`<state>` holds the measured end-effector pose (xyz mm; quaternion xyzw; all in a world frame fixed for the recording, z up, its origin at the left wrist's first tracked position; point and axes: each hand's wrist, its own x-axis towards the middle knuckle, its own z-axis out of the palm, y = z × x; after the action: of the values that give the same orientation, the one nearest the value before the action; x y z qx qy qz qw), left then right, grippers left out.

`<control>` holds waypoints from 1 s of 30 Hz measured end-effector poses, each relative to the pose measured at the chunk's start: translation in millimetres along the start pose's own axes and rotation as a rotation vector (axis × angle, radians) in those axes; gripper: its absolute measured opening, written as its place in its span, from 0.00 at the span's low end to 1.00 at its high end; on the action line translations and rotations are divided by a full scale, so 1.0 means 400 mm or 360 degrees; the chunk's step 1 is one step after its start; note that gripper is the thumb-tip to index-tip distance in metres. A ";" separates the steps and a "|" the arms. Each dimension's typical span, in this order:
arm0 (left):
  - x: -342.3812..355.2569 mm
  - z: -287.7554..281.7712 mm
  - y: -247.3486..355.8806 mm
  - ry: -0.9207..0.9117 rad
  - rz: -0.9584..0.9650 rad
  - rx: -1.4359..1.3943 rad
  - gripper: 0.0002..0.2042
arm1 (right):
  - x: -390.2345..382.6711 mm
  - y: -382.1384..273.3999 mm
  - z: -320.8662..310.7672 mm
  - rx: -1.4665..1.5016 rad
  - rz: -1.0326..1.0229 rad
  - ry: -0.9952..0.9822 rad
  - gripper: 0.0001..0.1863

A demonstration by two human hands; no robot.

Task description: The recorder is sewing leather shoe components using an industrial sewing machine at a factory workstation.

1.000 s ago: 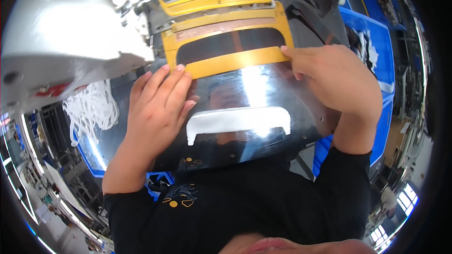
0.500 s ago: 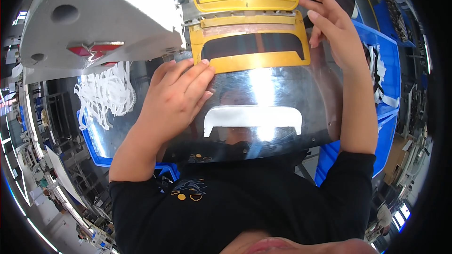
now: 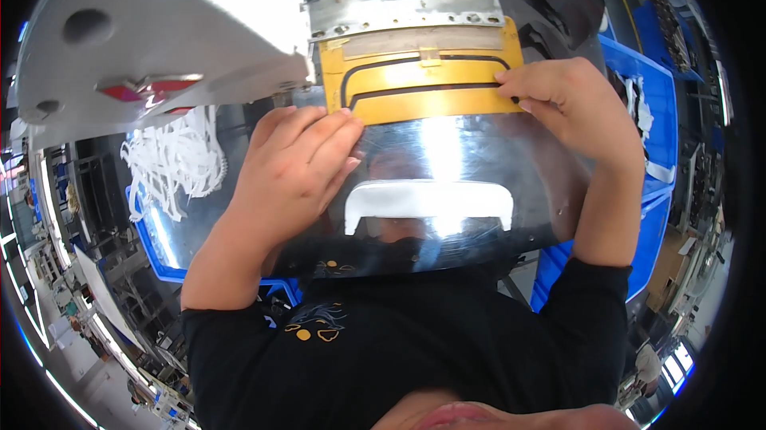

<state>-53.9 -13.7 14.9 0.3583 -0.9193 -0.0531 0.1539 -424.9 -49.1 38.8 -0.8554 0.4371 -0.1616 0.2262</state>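
A flat yellow sewing template (image 3: 435, 103) lies on the shiny metal table, its hinged yellow flap (image 3: 391, 75) folded down inside a dark curved slot. On the template's near left corner rests my left hand (image 3: 299, 155), fingers stretched out flat and side by side. My right hand (image 3: 570, 99) is closed at the right end of the template, index fingertip on the yellow surface and thumb at the edge. Nearer to me lies a white U-shaped fabric piece (image 3: 429, 195), untouched by either hand.
A large white sewing machine head (image 3: 175, 39) overhangs the left side. A metal clamp bar (image 3: 407, 15) runs along the template's far edge. White trimmings (image 3: 175, 163) hang at left. Blue bins (image 3: 658, 103) stand at right, and another blue bin (image 3: 152, 242) at left.
The raised flap has swung down toward me onto the template, exposing the metal bar behind it. My right hand has come nearer and lower with it. The left hand has stayed.
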 end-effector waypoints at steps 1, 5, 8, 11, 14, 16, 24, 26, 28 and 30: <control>0.004 -0.002 0.004 -0.0010 -0.0011 0.0006 0.17 | -0.005 -0.009 -0.009 -0.0017 0.0006 -0.0044 0.12; -0.006 0.005 0.006 -0.0004 -0.0027 -0.0020 0.18 | -0.003 -0.013 -0.038 0.0051 0.0024 -0.0049 0.15; -0.014 0.007 -0.006 -0.0086 -0.0064 -0.0017 0.22 | -0.020 0.002 -0.043 -0.0008 -0.0009 -0.0107 0.18; -0.004 0.003 0.001 -0.0108 -0.0068 -0.0033 0.25 | -0.028 -0.002 -0.017 -0.0048 0.0020 -0.0109 0.17; 0.006 -0.004 0.003 -0.0287 -0.0017 -0.0036 0.28 | -0.024 -0.039 -0.018 -0.0380 -0.0043 -0.0194 0.16; 0.001 -0.004 0.005 -0.0308 -0.0046 -0.0026 0.29 | -0.013 -0.084 -0.019 -0.0487 0.0159 -0.0309 0.19; -0.012 0.006 0.003 -0.0178 -0.0189 0.0039 0.32 | 0.021 -0.117 0.049 -0.0501 -0.0057 -0.0198 0.18; -0.017 0.009 0.004 -0.0216 -0.0113 0.0054 0.33 | 0.043 -0.138 0.066 -0.0468 -0.0061 -0.0213 0.18; -0.024 0.011 0.010 -0.0201 -0.0118 0.0050 0.32 | 0.072 -0.159 0.075 -0.0449 -0.0105 -0.0252 0.18; -0.031 0.010 0.012 -0.0199 -0.0137 0.0043 0.32 | 0.095 -0.176 0.079 -0.0433 -0.0137 -0.0291 0.18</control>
<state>-49.6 -2.1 9.0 0.3955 -0.9115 -0.0696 0.0889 -340.7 -36.3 52.2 -0.9072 0.3956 -0.0320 0.1399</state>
